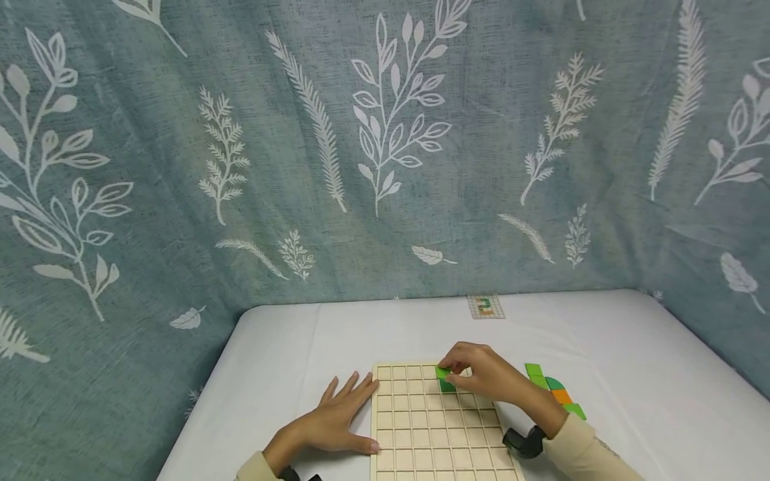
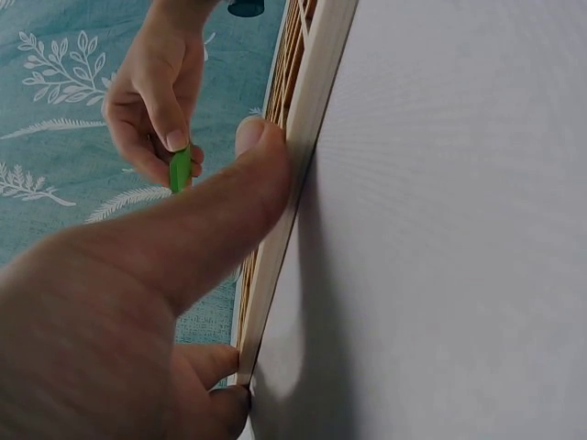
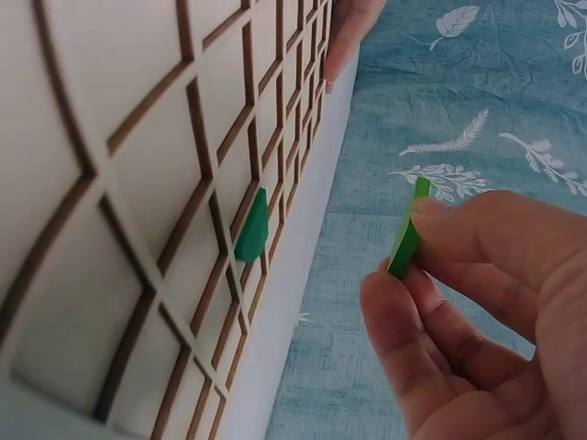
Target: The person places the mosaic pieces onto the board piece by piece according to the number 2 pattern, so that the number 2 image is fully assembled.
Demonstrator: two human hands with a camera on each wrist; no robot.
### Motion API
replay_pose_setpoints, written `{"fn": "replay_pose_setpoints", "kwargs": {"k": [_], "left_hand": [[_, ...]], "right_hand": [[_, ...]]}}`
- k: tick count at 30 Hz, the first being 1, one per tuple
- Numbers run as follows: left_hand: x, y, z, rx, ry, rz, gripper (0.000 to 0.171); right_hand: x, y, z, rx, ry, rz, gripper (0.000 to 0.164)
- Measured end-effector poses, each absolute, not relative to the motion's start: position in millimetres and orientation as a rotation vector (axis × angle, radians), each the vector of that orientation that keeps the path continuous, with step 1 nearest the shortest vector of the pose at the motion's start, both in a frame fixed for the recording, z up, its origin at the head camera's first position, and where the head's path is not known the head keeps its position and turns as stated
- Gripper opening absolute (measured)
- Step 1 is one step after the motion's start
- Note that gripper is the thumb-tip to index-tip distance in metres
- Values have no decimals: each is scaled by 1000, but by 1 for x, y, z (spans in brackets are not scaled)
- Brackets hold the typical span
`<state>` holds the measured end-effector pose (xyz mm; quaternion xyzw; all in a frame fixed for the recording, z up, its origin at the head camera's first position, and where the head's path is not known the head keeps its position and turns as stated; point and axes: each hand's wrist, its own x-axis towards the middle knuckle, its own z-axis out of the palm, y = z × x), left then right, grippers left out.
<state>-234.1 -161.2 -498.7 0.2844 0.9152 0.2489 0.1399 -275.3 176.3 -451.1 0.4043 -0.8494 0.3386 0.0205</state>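
A pale wooden grid board [image 1: 420, 421] lies on the white cloth. My right hand [image 1: 481, 373] pinches a light green tile [image 3: 409, 229] between thumb and fingertips, above the board's far rows. A dark green piece [image 3: 254, 229] sits in a cell just below it in the head view, partly covered by the held tile there. Along the board's left side my left hand [image 1: 333, 424] rests with fingers spread, thumb and fingertips at the wooden edge. In the left wrist view, the thumb [image 2: 261, 156] lies against the board's side.
To the right of the board lie several loose tiles: light green squares [image 1: 533, 369], a dark green rounded piece [image 1: 555, 383], an orange piece [image 1: 562, 397] and another light green one [image 1: 575, 410]. A small patterned card [image 1: 486, 307] lies at the table's back edge, before a leaf-print curtain [image 1: 385, 254].
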Motion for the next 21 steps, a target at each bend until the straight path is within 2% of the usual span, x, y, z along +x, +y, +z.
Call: {"fn": "replay_pose_setpoints", "kwargs": {"k": [21], "left_hand": [[-234, -161, -499, 791, 2643, 715, 112]], "right_hand": [[-287, 160, -477, 1192, -2720, 1084, 18]]}}
